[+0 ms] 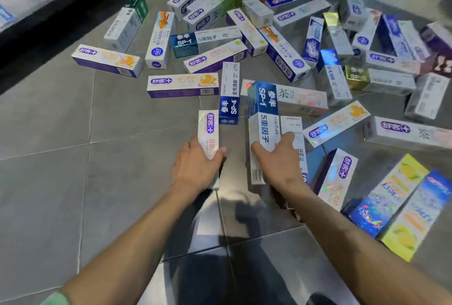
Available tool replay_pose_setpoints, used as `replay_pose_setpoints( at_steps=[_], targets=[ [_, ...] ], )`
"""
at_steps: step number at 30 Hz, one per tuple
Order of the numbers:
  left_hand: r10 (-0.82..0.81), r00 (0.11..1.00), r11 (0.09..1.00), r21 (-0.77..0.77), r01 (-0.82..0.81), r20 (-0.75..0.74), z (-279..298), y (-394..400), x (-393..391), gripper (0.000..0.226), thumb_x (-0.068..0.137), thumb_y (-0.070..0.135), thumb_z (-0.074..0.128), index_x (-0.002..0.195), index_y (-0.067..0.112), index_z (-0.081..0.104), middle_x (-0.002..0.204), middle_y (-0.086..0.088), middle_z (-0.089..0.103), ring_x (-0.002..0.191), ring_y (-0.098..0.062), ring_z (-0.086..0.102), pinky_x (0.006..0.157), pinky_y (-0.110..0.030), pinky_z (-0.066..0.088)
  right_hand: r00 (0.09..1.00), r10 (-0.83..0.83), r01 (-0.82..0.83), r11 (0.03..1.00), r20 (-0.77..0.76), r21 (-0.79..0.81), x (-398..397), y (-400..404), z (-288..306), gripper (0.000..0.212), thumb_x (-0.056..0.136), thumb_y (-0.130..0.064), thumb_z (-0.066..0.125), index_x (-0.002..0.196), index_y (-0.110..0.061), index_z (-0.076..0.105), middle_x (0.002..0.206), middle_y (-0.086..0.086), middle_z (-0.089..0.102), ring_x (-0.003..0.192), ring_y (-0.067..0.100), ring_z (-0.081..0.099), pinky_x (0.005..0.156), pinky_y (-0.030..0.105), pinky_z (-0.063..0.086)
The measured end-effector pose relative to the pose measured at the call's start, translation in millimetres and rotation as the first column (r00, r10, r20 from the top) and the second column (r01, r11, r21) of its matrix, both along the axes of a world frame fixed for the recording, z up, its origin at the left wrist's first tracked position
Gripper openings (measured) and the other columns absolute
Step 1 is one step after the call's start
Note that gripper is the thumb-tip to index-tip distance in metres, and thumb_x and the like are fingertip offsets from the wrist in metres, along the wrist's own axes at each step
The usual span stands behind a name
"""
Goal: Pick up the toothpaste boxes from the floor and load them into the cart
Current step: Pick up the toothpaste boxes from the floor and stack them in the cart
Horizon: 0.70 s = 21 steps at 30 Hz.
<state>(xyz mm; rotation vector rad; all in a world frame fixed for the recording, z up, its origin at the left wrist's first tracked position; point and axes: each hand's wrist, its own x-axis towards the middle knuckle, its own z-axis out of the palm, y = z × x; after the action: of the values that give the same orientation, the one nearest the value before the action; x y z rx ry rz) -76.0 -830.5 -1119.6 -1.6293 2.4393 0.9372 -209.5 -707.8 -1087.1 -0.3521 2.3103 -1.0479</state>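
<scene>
Two bare hands grasp toothpaste boxes at frame centre: the left hand (195,165) holds a silver box (209,131), the right hand (278,158) a blue-and-white SP-1 box (261,118), above a box-strewn grey tiled floor (61,121).

Toothpaste boxes (244,35) lie scattered, overlapping, on grey floor tiles (49,182).

Grey tiled floor (49,121) carries many scattered toothpaste boxes (183,85), some overlapping, most lying flat.

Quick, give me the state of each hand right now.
Left hand: closed on the holographic white box.
Right hand: closed on the blue and white SP-1 box.
</scene>
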Motion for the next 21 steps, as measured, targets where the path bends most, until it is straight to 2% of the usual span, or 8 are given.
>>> replay_pose_setpoints(
  at_steps=[3, 5, 9, 12, 14, 17, 19, 21],
  targets=[
    [0.105, 0.994, 0.994, 0.026, -0.105, -0.001, -5, 4, -17, 0.077, 0.084, 0.062, 0.065, 0.132, 0.005, 0.047, 0.129, -0.019, 0.055, 0.122, -0.04, 0.051, 0.095, -0.048, 0.046, 0.999, 0.024, -0.025, 0.999, -0.031, -0.045, -6, 15, 13, 0.047, 0.084, -0.032, 0.072, 0.114, -0.02, 0.037, 0.094, -0.009, 0.062, 0.077, 0.004, 0.058, 0.057, 0.019, 0.039],
    [0.146, 0.989, 0.989, 0.022, -0.146, 0.014, -8, 2, -21, 0.071, 0.086, 0.056, 0.065, 0.13, 0.002, 0.048, 0.129, -0.02, 0.053, 0.122, -0.041, 0.051, 0.095, -0.048, 0.046, 0.999, 0.034, -0.035, 0.996, -0.024, -0.082, -9, 25, 17, 0.051, 0.083, -0.031, 0.076, 0.113, -0.028, 0.035, 0.09, -0.022, 0.056, 0.077, -0.009, 0.054, 0.062, 0.013, 0.04],
    [0.202, 0.975, 0.978, 0.079, -0.195, -0.092, -12, 1, -17, 0.072, 0.079, 0.058, 0.058, 0.121, 0.001, 0.052, 0.12, -0.021, 0.06, 0.111, -0.041, 0.056, 0.09, -0.044, 0.048, 0.999, 0.049, -0.047, 0.99, 0.014, -0.134, -13, 40, 19, 0.055, 0.084, -0.04, 0.076, 0.119, -0.037, 0.034, 0.099, -0.029, 0.053, 0.092, -0.006, 0.058, 0.086, 0.027, 0.049],
    [0.259, 0.934, 0.96, 0.175, -0.22, -0.248, 2, 5, -13, 0.05, 0.087, 0.044, 0.068, 0.11, 0.009, 0.041, 0.109, -0.01, 0.062, 0.093, -0.034, 0.058, 0.077, -0.038, 0.047, 0.998, 0.06, -0.057, 0.984, 0.015, -0.169, -13, 41, 22, 0.055, 0.086, -0.04, 0.075, 0.123, -0.039, 0.035, 0.101, -0.032, 0.051, 0.091, -0.012, 0.056, 0.083, 0.019, 0.045],
    [0.253, 0.907, 0.959, 0.213, -0.188, -0.337, 26, 7, -13, 0.047, 0.089, 0.042, 0.071, 0.109, 0.013, 0.039, 0.103, 0.0, 0.061, 0.088, -0.026, 0.059, 0.068, -0.032, 0.043, 0.998, 0.059, -0.056, 0.979, 0.013, -0.197, -13, 37, 28, 0.053, 0.086, -0.037, 0.075, 0.125, -0.037, 0.039, 0.102, -0.029, 0.054, 0.086, -0.018, 0.056, 0.072, 0.005, 0.043],
    [0.261, 0.834, 0.954, 0.26, -0.148, -0.486, 81, 4, -6, 0.05, 0.089, 0.041, 0.073, 0.116, 0.021, 0.036, 0.1, 0.016, 0.057, 0.085, -0.002, 0.061, 0.061, -0.016, 0.043, 0.997, 0.038, -0.017, 0.963, 0.073, -0.269, -8, 25, 55, 0.05, 0.087, -0.032, 0.076, 0.128, -0.031, 0.046, 0.109, -0.016, 0.063, 0.086, -0.013, 0.062, 0.074, 0.01, 0.05],
    [0.296, 0.772, 0.945, 0.288, -0.152, -0.562, 129, 1, 8, 0.055, 0.087, 0.042, 0.076, 0.122, 0.029, 0.036, 0.105, 0.023, 0.058, 0.087, 0.006, 0.062, 0.065, -0.01, 0.046, 0.99, 0.033, 0.015, 0.942, 0.136, -0.334, 2, 17, 93, 0.045, 0.089, -0.026, 0.075, 0.125, -0.028, 0.049, 0.108, -0.013, 0.066, 0.083, -0.012, 0.064, 0.069, 0.009, 0.052],
    [0.312, 0.719, 0.943, 0.293, -0.156, -0.621, 185, -1, 27, 0.064, 0.083, 0.046, 0.079, 0.129, 0.038, 0.035, 0.111, 0.027, 0.061, 0.098, 0.009, 0.062, 0.078, -0.016, 0.049, 0.986, 0.066, -0.001, 0.923, 0.156, -0.385, 12, 10, 145, 0.04, 0.088, -0.02, 0.075, 0.12, -0.031, 0.053, 0.104, -0.015, 0.068, 0.084, -0.01, 0.066, 0.07, 0.01, 0.053]
  ],
)
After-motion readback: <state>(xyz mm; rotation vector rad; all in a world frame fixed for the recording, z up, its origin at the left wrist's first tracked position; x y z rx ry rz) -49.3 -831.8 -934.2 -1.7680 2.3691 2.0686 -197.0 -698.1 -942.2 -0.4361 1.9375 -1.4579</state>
